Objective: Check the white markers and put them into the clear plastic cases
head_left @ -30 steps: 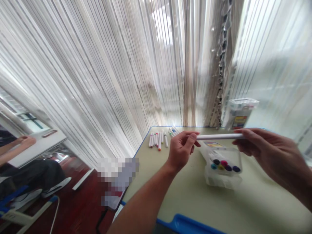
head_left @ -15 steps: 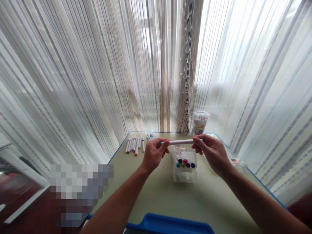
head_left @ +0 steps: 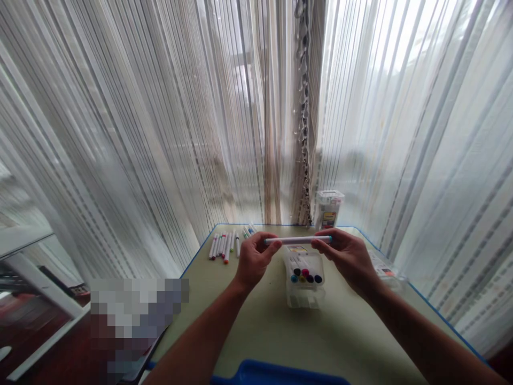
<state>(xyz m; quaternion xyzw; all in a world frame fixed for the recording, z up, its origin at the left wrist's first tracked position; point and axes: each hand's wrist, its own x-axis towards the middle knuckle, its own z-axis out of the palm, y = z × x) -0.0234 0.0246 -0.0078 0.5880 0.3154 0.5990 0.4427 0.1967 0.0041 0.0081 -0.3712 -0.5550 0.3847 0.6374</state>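
Holding a white pen point(head_left: 298, 240) level between both hands, approx. above the middle of the surface point(head_left: 272, 331). The left hand point(head_left: 252, 262) pinches the pen's left end w/ thumb and fingers point(head_left: 273, 247) closed on it; the right hand point(head_left: 347, 256) grips the right end the same way, fingers curled shut round the barrel. Grip and pen angle are the same as half a sec ago; both hands sit slightly lower in view now.

Directly under the pen, resting on the surface, is a clear box point(head_left: 304, 297) w/ several coloured pen caps showing at its open end. It hasn't moved.

A row of loose pens point(head_left: 224, 247) lies by the far left corner, well apart from the hands, unchanged. A clear tub point(head_left: 328, 209) stands at the far edge, right of centre. A flat packet point(head_left: 387, 267) lies at the right edge, near the right hand.

A sec ago the view was swung left and showed a seated person at another desk; that person is out of view now, and striped curtains point(head_left: 140, 133) fill the background.
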